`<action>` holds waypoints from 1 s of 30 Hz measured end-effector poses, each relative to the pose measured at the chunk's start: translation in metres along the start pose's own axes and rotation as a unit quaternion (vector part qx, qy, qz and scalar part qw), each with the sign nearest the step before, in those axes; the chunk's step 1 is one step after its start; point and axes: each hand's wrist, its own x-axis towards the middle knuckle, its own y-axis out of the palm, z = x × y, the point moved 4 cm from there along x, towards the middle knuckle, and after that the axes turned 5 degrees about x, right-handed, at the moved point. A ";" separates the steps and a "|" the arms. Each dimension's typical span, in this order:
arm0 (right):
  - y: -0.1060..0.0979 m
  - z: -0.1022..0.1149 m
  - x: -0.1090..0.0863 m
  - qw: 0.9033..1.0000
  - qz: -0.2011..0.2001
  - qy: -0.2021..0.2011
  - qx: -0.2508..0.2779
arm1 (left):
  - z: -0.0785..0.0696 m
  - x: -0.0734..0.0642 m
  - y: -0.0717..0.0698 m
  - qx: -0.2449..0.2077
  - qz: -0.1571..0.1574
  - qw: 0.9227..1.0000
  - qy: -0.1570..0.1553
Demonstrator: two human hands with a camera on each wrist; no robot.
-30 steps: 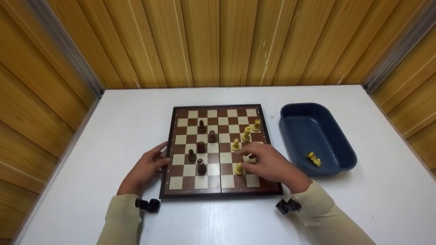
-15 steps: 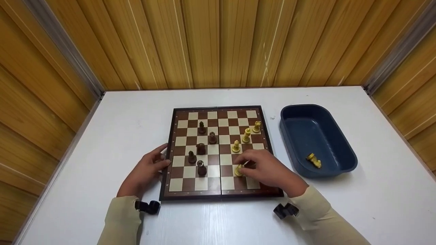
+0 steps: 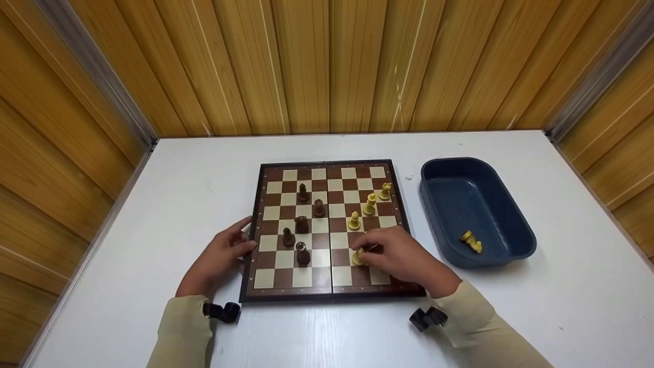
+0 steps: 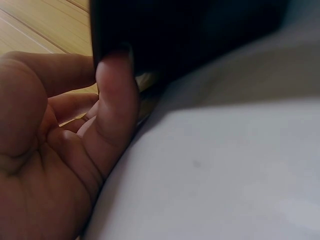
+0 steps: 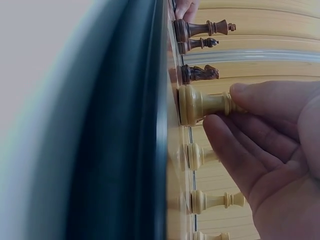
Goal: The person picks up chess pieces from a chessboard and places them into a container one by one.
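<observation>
At the board's left edge, my left hand (image 3: 217,258) grips the chessboard (image 3: 311,290); the left wrist view shows its thumb (image 4: 117,90) against the dark rim. My right hand (image 3: 398,255) pinches a light chess piece (image 5: 190,105) near the board's front right, thumb on one side and fingers on the other. Those fingers cover the piece's top, while its base is right at the board surface. Beyond it stand a light bishop (image 3: 354,221), a light king (image 3: 370,204) and another light piece (image 3: 385,191). Several dark pieces, among them a knight (image 5: 200,73), stand upright on the left half.
A deep blue tray (image 3: 523,225) stands right of the board, with a light knight (image 3: 471,242) lying on its side in it. The white table (image 3: 204,179) ends at wood-look panels (image 3: 352,66) behind and at both sides.
My right hand has come slightly nearer the front edge, and its thumb and fingers have closed on the light chess piece. The left hand keeps its place on the chessboard.
</observation>
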 end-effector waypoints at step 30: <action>-0.020 0.003 -0.006 0.999 -0.044 0.022 0.021 | 0.000 0.000 0.002 -0.025 0.008 1.000 0.001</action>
